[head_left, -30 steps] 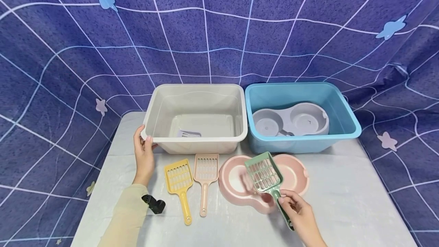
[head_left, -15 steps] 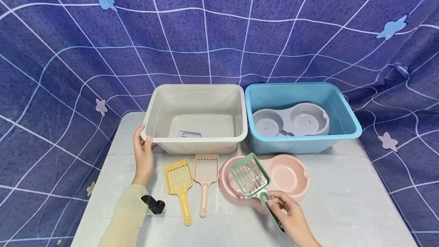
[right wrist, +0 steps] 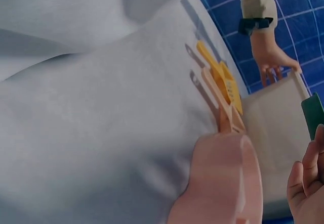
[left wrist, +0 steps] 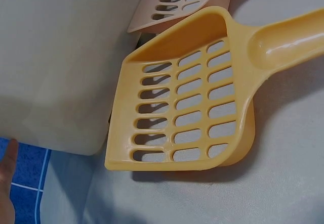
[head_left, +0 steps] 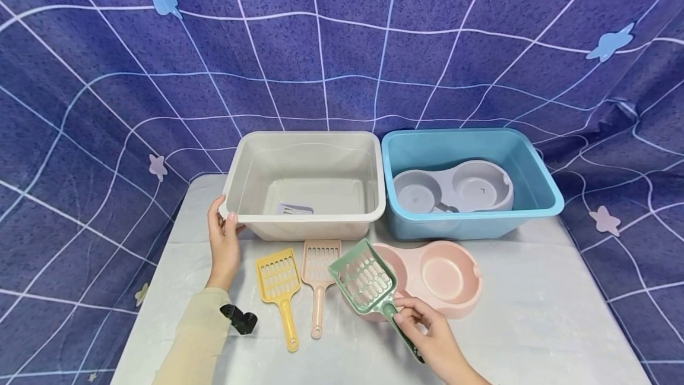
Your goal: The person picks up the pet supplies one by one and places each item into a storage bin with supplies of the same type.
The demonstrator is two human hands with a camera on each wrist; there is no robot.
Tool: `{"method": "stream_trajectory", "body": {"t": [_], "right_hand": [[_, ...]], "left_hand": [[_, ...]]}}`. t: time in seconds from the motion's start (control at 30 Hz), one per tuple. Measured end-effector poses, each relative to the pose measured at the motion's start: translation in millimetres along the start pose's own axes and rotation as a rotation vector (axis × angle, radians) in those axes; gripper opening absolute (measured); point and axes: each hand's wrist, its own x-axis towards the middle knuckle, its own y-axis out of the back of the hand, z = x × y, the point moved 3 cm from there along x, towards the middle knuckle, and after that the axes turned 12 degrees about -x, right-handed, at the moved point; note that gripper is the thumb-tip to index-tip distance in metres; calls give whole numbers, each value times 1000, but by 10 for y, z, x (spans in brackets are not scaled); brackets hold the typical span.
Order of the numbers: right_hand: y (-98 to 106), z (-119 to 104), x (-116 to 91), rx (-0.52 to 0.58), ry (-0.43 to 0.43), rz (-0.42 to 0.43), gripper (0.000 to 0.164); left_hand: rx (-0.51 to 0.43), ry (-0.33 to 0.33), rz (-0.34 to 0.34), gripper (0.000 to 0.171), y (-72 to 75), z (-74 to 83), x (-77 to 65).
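My left hand [head_left: 224, 254] grips the near left corner of a beige litter box [head_left: 310, 229], thumb at the rim. In my right hand [head_left: 433, 343] is the handle of a green litter scoop [head_left: 386, 297], pinched between thumb and fingers. The scoop's slotted head is over the left part of a pink double pet bowl [head_left: 414, 278], hiding some of it. To the left lie a pink litter scoop [head_left: 319, 290] and a yellow litter scoop [head_left: 281, 299], heads toward the box. The yellow scoop [left wrist: 243, 82] fills much of the left wrist view.
A blue litter box [head_left: 454, 227] stands right of the beige one, with a grey double bowl [head_left: 446, 186] inside. Inside the beige box lies a lilac slotted piece [head_left: 295, 209], partly hidden. The white table [head_left: 556, 314] is backed by a dark blue patterned cloth [head_left: 347, 58].
My right hand has carried the green scoop leftward, from the middle of the pink bowl to its left edge beside the pink scoop. My left hand stays at the box corner.
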Motion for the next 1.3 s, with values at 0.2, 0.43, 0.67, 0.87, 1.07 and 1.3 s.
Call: {"method": "stream_trajectory", "body": {"t": [0.2,0.43,0.67,0.87,1.07,1.3], "right_hand": [[-56,-105,88,5,-108,-58,16],[-91,-228,221,12,-43,-63,18],[-107,-357,341,45,40,-27,18],[-137,-455,425,87,44,-7,18],[-139,-514,552,99,56,19,18],[-146,-581,697,99,52,52,20]], "left_hand": [[4,11,-4,47,-8,18,-6],[-10,23,-9,48,-14,24,-12],[-36,12,-5,48,-14,18,-5],[-61,5,-1,47,-10,12,3],[-70,7,12,47,-15,20,6],[-56,13,14,47,-10,17,11]]}}
